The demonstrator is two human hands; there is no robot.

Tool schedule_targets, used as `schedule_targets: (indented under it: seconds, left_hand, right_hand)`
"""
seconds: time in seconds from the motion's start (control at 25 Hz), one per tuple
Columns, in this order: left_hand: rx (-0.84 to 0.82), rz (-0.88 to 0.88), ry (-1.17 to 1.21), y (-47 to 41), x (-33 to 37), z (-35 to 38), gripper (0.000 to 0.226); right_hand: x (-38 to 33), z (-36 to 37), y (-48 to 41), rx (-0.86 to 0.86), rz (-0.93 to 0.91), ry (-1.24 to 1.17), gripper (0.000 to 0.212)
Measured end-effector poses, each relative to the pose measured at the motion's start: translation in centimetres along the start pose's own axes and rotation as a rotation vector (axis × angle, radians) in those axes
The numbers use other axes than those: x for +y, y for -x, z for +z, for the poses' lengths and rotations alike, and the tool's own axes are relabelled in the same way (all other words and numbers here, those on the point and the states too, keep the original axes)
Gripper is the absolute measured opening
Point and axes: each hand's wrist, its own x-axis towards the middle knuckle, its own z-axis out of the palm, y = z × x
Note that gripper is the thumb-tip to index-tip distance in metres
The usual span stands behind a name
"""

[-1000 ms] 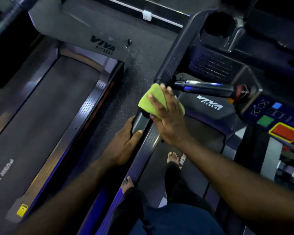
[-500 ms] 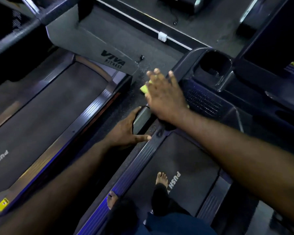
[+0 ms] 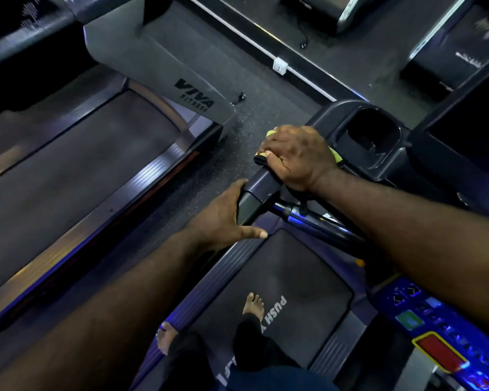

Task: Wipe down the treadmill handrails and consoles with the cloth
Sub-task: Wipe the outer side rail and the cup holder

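My right hand (image 3: 297,156) presses a yellow-green cloth (image 3: 335,157) onto the dark left handrail (image 3: 261,183) of the treadmill I stand on; only the cloth's edges show around my fingers. My left hand (image 3: 223,218) grips the near end of that same handrail, thumb stretched under it. A chrome and black crossbar (image 3: 314,221) runs from the rail towards the console (image 3: 435,325), whose blue panel carries green and red buttons at the lower right. A cup holder (image 3: 373,134) sits in the console housing just beyond my right hand.
A second treadmill (image 3: 76,170) with a grey motor cover stands to the left, across a narrow strip of speckled floor (image 3: 235,131). My bare feet (image 3: 253,304) rest on the belt and side rail below. More machines stand at the top right.
My right hand with the cloth has slid up the handrail from near the crossbar towards the cup holder and now closes over it. My left hand has stayed on the rail's end.
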Motion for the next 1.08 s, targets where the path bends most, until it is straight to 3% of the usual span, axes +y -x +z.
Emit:
schedule_targets:
  seconds: [0.08,0.16,0.32,0.4,0.52,0.68,0.8,0.96,1.08]
  left_hand:
    - [-0.013,0.006,-0.005,0.0,-0.1,-0.1,0.128]
    - [-0.015,0.035,-0.014,0.0,-0.1,0.0,0.137]
    - [-0.014,0.056,0.000,-0.3,-0.5,0.0,0.137]
    - [0.009,0.072,-0.009,-0.4,-0.6,0.0,0.134]
    - [0.021,0.079,-0.021,-0.4,-0.7,0.2,0.132]
    - [0.037,0.068,-0.032,-0.3,-0.6,0.2,0.132]
    - [0.038,0.087,-0.036,-0.1,-0.5,0.4,0.132]
    - [0.026,0.101,-0.022,-0.1,-0.5,0.2,0.127]
    - [0.019,0.082,-0.083,0.2,0.4,0.3,0.115]
  right_hand:
    - [-1.8,0.7,-0.3,0.013,0.191,0.003,0.037]
    - [-4.6,1.5,0.5,0.051,0.230,0.012,0.035]
    - [0.3,0.2,0.2,-0.028,-0.090,-0.011,0.032]
    - [1.7,0.1,-1.1,-0.037,0.048,-0.028,0.036]
    - [0.0,0.9,0.2,0.139,0.317,-0.051,0.031]
    - [1.7,1.1,5.6,0.199,0.084,0.002,0.038]
    - [1.9,1.4,8.1,0.201,0.143,0.084,0.042]
    - [1.9,0.4,2.4,0.074,0.237,0.151,0.034]
    - [1.5,-0.4,-0.9,-0.016,0.350,0.112,0.039]
